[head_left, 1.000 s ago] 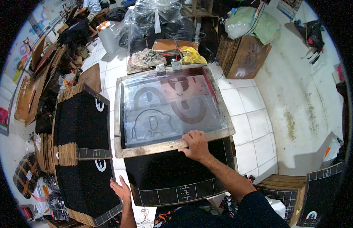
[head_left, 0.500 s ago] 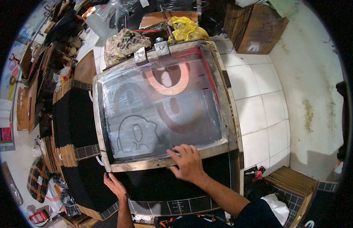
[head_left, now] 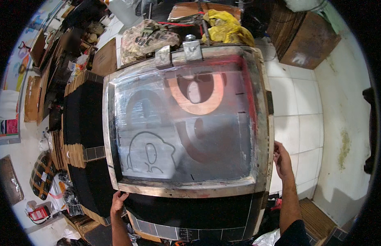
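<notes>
A large silkscreen frame (head_left: pixel 186 189) with a pale wooden border lies over a black board (head_left: pixel 190 211). Its grey mesh (head_left: pixel 215 135) carries several rounded outline shapes, one with an orange arch (head_left: pixel 218 92). At the near left corner my left hand (head_left: pixel 118 203) is closed on the border, with its fingertips at the wood. My right hand (head_left: pixel 283 162) is at the right side, its fingers curled in against the frame's outer edge; the fingertips are partly hidden there. Two metal clamps (head_left: pixel 193 50) hold the far side.
Black panels on stacked cardboard (head_left: pixel 81 110) stand to the left. Behind the frame lie a crumpled printed cloth (head_left: pixel 147 41) and a yellow cloth (head_left: pixel 227 28). Tiled floor (head_left: pixel 307 127) and a white wall (head_left: pixel 344 106) are on the right. Brown cardboard (head_left: pixel 311 39) leans at the back right.
My right hand has gone from the near border to the frame's right side. My left hand has closed at the near left corner. The view has shifted, and the frame appears larger.
</notes>
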### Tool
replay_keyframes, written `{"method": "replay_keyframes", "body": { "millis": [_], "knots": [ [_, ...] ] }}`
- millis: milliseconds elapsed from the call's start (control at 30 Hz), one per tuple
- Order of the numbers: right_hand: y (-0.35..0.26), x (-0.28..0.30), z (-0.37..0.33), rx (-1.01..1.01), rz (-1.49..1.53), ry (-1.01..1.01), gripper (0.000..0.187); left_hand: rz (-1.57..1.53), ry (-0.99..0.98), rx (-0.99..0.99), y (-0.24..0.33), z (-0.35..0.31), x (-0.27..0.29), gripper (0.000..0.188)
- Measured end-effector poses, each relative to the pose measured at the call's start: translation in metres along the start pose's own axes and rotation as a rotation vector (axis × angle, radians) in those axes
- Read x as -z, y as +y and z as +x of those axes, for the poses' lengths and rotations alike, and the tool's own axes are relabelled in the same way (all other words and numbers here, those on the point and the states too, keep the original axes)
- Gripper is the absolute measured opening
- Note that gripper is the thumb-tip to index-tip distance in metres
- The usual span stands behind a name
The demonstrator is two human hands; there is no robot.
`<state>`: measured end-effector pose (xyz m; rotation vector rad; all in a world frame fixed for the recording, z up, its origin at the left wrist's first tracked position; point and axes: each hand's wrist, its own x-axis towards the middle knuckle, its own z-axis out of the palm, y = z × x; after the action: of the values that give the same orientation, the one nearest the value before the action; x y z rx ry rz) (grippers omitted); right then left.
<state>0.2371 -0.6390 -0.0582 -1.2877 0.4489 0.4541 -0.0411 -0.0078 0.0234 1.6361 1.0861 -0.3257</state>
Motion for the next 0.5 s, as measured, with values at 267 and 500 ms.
{"method": "replay_keyframes", "body": {
  "millis": [267, 500],
  "knots": [
    [0.015, -0.021, 0.032, -0.178, 0.508, -0.231, 0.069, 0.045, -0.203, 0.009, -0.055, 0.061, 0.048, 0.071],
    [0.010, -0.051, 0.061, 0.012, 0.630, -0.097, 0.056, -0.098, -0.113, 0.117, -0.088, 0.061, 0.070, 0.067]
  ]
}}
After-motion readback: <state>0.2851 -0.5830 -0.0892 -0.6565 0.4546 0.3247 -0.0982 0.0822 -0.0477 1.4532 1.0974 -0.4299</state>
